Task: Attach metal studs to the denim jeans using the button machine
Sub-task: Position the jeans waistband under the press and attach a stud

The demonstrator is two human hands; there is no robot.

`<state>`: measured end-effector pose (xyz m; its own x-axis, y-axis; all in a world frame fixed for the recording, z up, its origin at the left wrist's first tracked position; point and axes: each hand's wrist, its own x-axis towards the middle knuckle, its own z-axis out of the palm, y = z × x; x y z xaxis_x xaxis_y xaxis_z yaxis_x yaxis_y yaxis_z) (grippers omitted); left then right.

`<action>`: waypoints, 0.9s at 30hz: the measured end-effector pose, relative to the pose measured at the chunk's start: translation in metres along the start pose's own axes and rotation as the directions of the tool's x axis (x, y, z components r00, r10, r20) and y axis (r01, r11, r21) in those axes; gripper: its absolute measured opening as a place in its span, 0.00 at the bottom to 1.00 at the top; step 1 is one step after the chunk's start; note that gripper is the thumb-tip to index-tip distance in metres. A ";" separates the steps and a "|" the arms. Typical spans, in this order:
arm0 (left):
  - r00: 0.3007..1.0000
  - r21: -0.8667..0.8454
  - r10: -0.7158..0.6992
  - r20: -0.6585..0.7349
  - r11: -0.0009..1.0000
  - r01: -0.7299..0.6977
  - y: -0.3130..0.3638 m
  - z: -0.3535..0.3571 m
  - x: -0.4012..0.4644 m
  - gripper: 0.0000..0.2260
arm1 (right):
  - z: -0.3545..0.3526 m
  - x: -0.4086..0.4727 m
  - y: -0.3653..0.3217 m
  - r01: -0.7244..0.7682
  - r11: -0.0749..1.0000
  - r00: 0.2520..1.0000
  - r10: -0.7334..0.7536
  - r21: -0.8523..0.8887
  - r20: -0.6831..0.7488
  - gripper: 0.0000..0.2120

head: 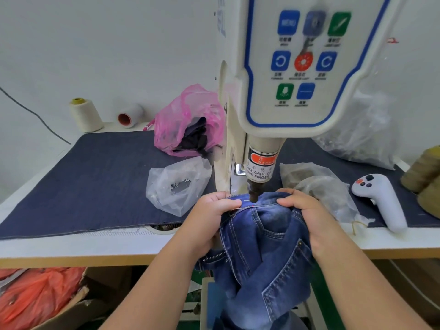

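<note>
A: Two bare hands grip the bunched blue denim jeans (266, 236) at the front edge of the white worktable (71, 246). The left hand (212, 210) has its fingers curled over the waistband, pinching the fold; the right hand (302, 210) clamps the cloth from the other side, fingers wrapped round it.

B: And where does the garment sit?

A: Its upper edge lies under the dark punch tip (253, 195) of the cream button machine (281, 91), right between both hands. The rest hangs off the table toward the person. A small brass stud (299, 244) already shows on a pocket corner.

B: What crowds the hands?

A: Just left, a clear plastic bag with metal pieces (176, 186). Just right, crumpled clear bags (326, 189), then a white handheld controller (381, 201). Olive thread cones (426, 177) stand at the far right edge.

B: Further back?

A: A dark denim mat (83, 177) covers the tabletop, largely bare on the left. Behind it are a pink plastic bag holding dark fabric (188, 122), a cream thread cone (85, 114) and a white spool lying on its side (129, 115), by the wall. The machine's blue-bordered control panel (307, 55) looms overhead.
</note>
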<state>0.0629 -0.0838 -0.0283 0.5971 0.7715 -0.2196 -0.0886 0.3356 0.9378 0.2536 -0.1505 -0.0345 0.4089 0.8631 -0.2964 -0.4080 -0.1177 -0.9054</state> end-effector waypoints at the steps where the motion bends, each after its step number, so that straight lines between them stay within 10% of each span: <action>1: 1.000 -0.040 0.000 0.000 0.999 0.000 -0.002 0.001 0.001 0.06 | 0.000 0.002 0.002 0.011 1.000 1.000 -0.011 -0.005 -0.017 0.11; 27: 0.995 -0.117 0.095 -0.030 0.988 -0.098 -0.014 0.000 0.004 0.03 | 0.009 0.005 0.008 0.171 0.977 0.978 -0.184 -0.129 -0.096 0.07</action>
<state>0.0667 -0.0857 -0.0420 0.5621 0.8156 -0.1370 -0.2397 0.3192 0.9169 0.2452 -0.1430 -0.0410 0.5531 0.8190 -0.1529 -0.2235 -0.0310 -0.9742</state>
